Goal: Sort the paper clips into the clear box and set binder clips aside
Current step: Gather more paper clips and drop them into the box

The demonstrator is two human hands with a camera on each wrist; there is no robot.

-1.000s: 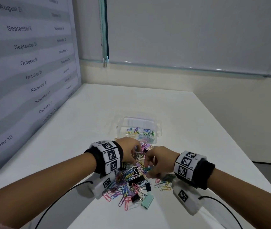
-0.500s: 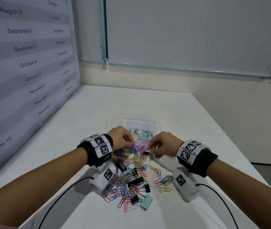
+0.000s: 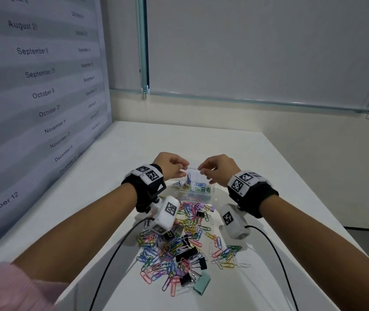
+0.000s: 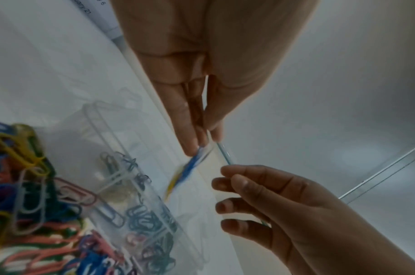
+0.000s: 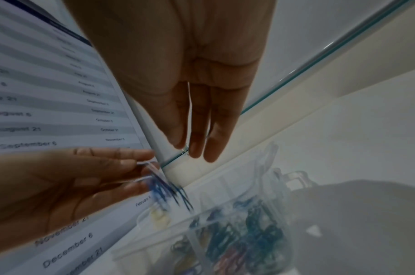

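The clear box (image 3: pixel 210 187) stands on the white table with several coloured paper clips inside. Both hands hover just above it. My left hand (image 3: pixel 184 170) has its fingers stretched downward, and blurred blue and yellow paper clips (image 4: pixel 190 167) are dropping from its fingertips (image 4: pixel 192 147) toward the box (image 4: pixel 102 115). My right hand (image 3: pixel 203 173) is beside it, fingers relaxed and holding nothing. In front of the box lies the mixed pile of paper clips (image 3: pixel 174 245) with black binder clips (image 3: pixel 186 251) and a teal binder clip (image 3: pixel 201 285) among them.
A wall poster with dates (image 3: pixel 39 93) borders the table on the left. The table's right edge (image 3: pixel 313 198) falls off to the floor. Two black cables (image 3: pixel 111 261) trail from the wrist cameras toward me.
Both hands lifted from the pile and moved forward over the clear box. The clips the left hand carried are now falling from its fingertips.
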